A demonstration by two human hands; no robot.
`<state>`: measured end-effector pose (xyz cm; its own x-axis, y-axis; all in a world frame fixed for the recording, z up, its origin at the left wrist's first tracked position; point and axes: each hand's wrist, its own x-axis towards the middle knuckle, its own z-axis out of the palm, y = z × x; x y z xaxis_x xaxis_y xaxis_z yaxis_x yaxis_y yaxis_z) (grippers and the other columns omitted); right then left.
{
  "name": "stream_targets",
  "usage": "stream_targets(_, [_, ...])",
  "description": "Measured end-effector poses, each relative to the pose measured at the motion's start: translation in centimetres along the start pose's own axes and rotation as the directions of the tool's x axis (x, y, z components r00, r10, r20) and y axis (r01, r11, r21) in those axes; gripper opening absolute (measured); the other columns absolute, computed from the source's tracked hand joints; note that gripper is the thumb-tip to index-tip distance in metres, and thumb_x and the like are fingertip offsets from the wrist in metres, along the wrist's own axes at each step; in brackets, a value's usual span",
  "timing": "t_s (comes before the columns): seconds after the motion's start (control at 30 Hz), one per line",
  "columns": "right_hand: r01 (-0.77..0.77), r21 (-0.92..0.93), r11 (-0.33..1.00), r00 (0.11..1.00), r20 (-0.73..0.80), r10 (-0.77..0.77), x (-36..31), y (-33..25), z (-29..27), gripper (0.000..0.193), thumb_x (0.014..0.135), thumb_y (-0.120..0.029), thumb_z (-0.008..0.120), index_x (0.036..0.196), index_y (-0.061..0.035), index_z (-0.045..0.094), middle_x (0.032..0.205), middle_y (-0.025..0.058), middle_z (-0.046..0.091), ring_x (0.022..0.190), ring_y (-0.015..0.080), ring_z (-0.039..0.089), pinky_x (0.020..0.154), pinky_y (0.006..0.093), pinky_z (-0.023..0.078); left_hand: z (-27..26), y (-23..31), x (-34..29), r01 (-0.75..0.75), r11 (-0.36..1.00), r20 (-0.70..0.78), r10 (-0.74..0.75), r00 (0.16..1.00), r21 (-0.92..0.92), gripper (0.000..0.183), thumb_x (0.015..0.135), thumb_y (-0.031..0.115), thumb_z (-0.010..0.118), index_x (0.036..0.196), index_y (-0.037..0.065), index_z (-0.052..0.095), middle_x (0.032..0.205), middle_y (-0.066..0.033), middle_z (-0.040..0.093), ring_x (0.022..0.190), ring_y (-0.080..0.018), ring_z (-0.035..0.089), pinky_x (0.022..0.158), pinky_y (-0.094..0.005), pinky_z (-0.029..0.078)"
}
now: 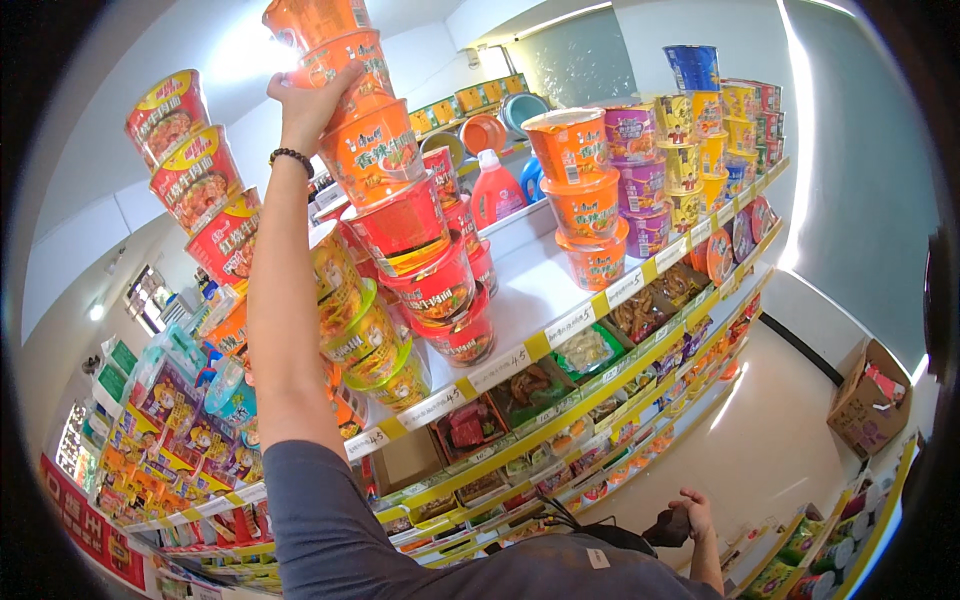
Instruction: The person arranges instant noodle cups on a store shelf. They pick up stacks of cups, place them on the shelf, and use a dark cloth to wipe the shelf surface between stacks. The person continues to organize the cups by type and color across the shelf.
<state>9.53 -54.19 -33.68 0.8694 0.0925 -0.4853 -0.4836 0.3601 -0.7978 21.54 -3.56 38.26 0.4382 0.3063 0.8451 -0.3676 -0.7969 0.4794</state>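
My left hand (308, 103), with a dark beaded bracelet on the wrist, is raised at the upper left. Its fingers are wrapped round an orange instant noodle cup (352, 68) high in a tall stack. Another orange noodle cup (312, 22) sits above it, cut by the picture's edge. Beneath come an orange noodle cup (372, 155) and several red noodle cups (430, 290), down to the white shelf (530, 270). Low at the right, my right hand (695, 513) hangs with its fingers loosely apart, beside a dark object (668, 528) I cannot make out.
Yellow noodle cups (365, 335) flank the stack; a leaning stack of red cups (195, 180) rises at the left. Farther right stand orange cups (585, 205) and purple cups (640, 180). Behind is a pink detergent bottle (495, 190). A cardboard box (868, 400) rests on the floor.
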Motion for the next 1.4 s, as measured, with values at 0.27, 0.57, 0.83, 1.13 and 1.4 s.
stream_targets(0.27, [-0.017,0.032,0.999,1.0,-0.021,0.018,-0.4,0.1,-0.4,0.033,0.077,0.006,0.043,0.11,0.0015,0.046,0.083,0.0226,0.063,0.067,0.0313,0.063,0.058,0.0414,0.054,-1.5,-0.4,2.2,-0.056,0.985,-0.059,0.066,0.996,0.161,0.131,0.06,0.061,0.074,0.133,-0.011,-0.007,0.121,-0.032,0.043,0.11,-0.0355,0.052,0.092,-0.0395,0.044])
stream_targets(0.57, [-0.029,0.072,0.997,0.997,-0.068,0.034,0.3,2.0,-0.6,0.033,0.075,0.008,0.046,0.107,0.0023,0.047,0.078,0.0231,0.063,0.068,0.0322,0.064,0.059,0.0409,0.054,-1.4,3.7,8.6,-0.081,0.917,-0.15,0.151,0.977,0.391,0.135,0.056,0.07,0.069,0.134,-0.013,-0.004,0.123,-0.0363,0.04,0.111,-0.0403,0.051,0.087,-0.0391,0.048])
stream_targets(0.83, [-0.019,0.113,0.993,0.985,-0.169,0.038,0.4,5.5,-3.7,0.032,0.074,0.007,0.044,0.105,0.0039,0.049,0.077,0.0226,0.063,0.067,0.0312,0.064,0.06,0.0398,0.054,0.3,4.6,9.4,0.122,0.878,-0.223,-0.017,0.975,0.463,0.142,0.051,0.067,0.072,0.136,-0.009,-0.013,0.125,-0.0325,0.04,0.114,-0.0392,0.048,0.094,-0.0419,0.043])
stream_targets(1.13, [-0.013,0.135,0.991,0.973,-0.227,0.044,0.8,7.2,-4.0,0.031,0.074,0.004,0.043,0.105,0.0046,0.048,0.075,0.0217,0.063,0.065,0.0308,0.063,0.06,0.0394,0.053,-3.3,1.3,11.2,0.054,0.987,0.011,-0.056,0.998,0.154,0.131,0.057,0.064,0.073,0.132,-0.016,0.001,0.125,-0.0315,0.04,0.109,-0.0339,0.053,0.094,-0.0345,0.043])
stream_targets(1.4, [0.003,0.137,0.991,0.973,-0.23,0.029,1.7,7.1,-3.3,0.03,0.073,0.007,0.04,0.102,0.0054,0.05,0.07,0.0183,0.06,0.064,0.0293,0.061,0.058,0.0383,0.052,-3.1,0.4,9.2,0.041,0.997,0.162,-0.031,0.986,-0.058,0.088,0.072,0.065,0.06,0.12,-0.006,0.045,0.115,-0.0183,0.056,0.11,-0.0266,0.055,0.097,-0.035,0.039])
